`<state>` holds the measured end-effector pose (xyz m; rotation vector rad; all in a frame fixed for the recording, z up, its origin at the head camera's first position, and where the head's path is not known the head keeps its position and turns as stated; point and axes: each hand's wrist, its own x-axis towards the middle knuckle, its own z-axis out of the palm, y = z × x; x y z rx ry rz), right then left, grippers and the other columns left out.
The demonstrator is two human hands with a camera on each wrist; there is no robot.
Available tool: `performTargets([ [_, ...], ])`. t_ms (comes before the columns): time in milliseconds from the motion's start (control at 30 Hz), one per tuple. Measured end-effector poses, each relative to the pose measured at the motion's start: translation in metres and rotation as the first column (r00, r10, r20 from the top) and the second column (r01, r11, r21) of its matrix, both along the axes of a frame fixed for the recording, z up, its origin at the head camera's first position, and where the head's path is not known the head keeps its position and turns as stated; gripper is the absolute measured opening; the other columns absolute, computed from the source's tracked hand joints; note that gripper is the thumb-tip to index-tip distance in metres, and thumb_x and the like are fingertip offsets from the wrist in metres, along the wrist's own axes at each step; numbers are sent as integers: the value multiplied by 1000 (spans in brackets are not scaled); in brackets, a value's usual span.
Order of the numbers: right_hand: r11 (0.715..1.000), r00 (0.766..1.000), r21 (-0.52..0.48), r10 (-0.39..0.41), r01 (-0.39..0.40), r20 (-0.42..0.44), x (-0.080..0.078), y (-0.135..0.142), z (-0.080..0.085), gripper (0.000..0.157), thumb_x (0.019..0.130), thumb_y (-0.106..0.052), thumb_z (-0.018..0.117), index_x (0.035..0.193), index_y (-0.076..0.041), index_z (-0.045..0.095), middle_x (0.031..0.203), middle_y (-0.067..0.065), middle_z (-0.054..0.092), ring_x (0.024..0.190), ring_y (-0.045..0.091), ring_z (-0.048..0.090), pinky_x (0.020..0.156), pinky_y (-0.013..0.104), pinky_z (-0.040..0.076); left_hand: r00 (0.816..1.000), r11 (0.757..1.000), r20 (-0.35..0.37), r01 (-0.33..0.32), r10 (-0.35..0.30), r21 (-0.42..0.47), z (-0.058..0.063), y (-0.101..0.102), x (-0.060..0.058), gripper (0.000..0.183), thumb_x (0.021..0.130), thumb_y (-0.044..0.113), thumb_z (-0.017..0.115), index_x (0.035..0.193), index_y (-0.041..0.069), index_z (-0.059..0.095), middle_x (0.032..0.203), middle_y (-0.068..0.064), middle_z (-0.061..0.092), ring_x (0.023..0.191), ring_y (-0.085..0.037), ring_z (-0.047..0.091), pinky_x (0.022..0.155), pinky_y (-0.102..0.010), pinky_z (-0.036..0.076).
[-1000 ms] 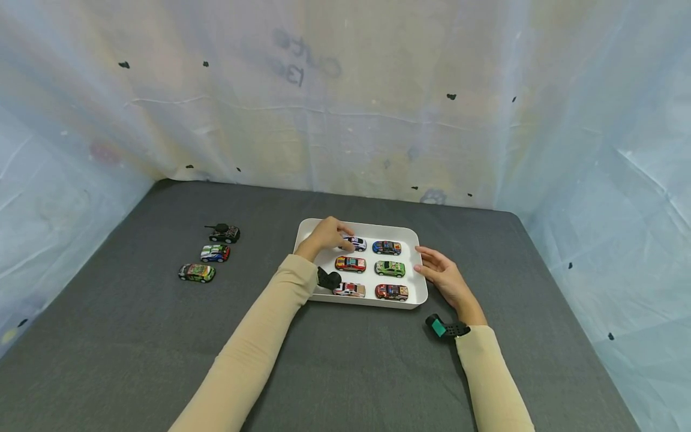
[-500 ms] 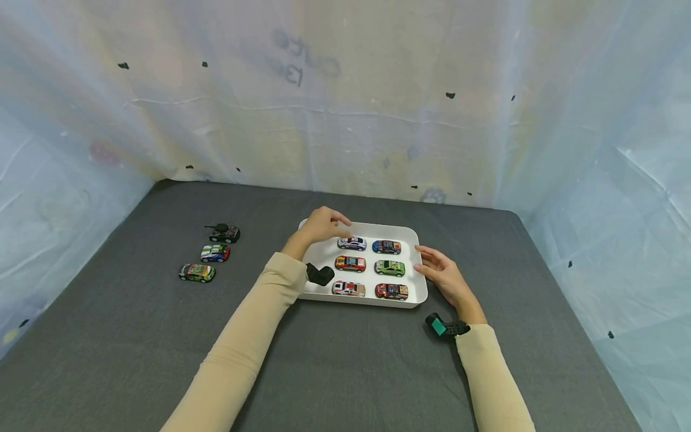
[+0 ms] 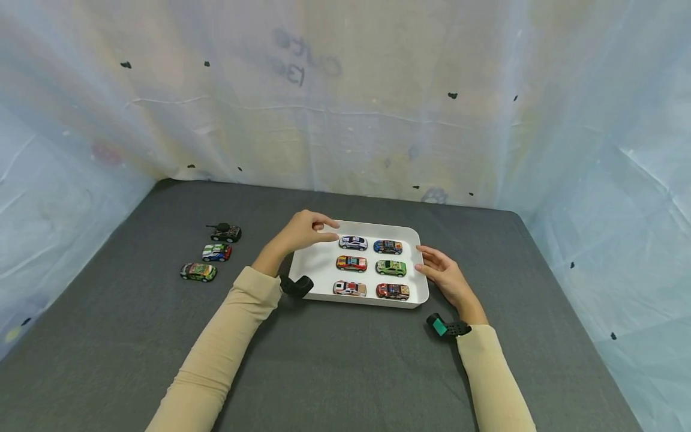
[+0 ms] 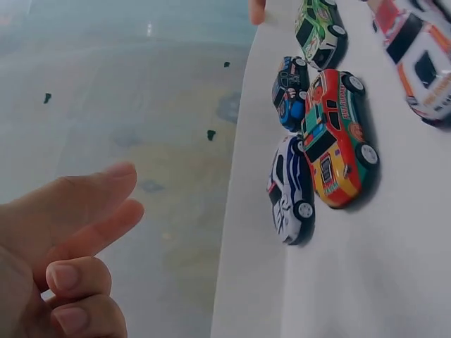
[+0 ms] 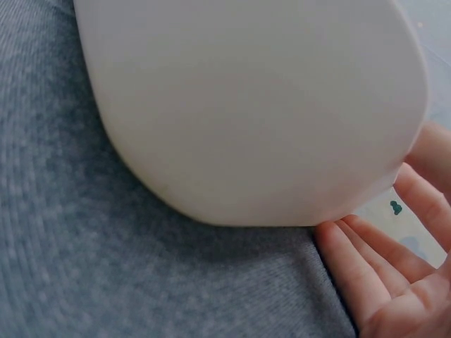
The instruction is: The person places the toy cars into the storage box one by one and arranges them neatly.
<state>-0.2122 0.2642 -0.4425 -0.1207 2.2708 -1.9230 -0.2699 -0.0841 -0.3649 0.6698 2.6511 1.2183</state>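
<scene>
A white tray [image 3: 318,279] holds several toy cars in two columns. Over its far left part hovers my left hand [image 3: 302,233], thumb and index finger apart with nothing between them. Nearest to it is a white and blue toy car [image 3: 353,243]; the left wrist view shows the hand [image 4: 70,246] apart from this car. Below it stand a red and yellow car [image 3: 351,264] and a white and orange one [image 3: 349,288]. The other column has a blue car [image 3: 387,247], a green car [image 3: 391,268] and a red and black car [image 3: 393,291]. My right hand [image 3: 445,277] touches the tray's right side with extended fingers.
Left of the tray, on the grey cloth [image 3: 345,360], stand a black toy car with a gun turret [image 3: 225,233], a white, blue and green car [image 3: 217,252] and a green and red car [image 3: 198,272]. A pale curtain [image 3: 345,120] encloses the table's far side and both flanks.
My left hand has let go of the white and blue car and drawn back to the left. The car stays in the tray. My right hand has kept its place.
</scene>
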Motion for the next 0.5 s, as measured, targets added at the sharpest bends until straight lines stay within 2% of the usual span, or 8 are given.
performTargets([
  [333, 1000, 1000, 2, -1, 1, -5, 0, 1, -1, 59, 93, -10, 62, 145, 4, 36, 147, 29, 37, 106, -8, 56, 85, 11, 49, 996, 1000, -78, 31, -31, -4, 10, -26, 23, 30, 87, 20, 72, 114, 6, 71, 61, 2, 29, 59, -14, 25, 62, -28, 29],
  [500, 1000, 1000, -3, -3, 3, 0, 0, 1, -2, 61, 92, -11, 64, 145, 3, 37, 143, 22, 43, 107, -8, 56, 85, 12, 49, 994, 999, -108, 31, -33, -27, 15, -42, 34, 27, 87, 19, 72, 112, 9, 72, 65, 3, 33, 59, -11, 28, 63, -27, 31],
])
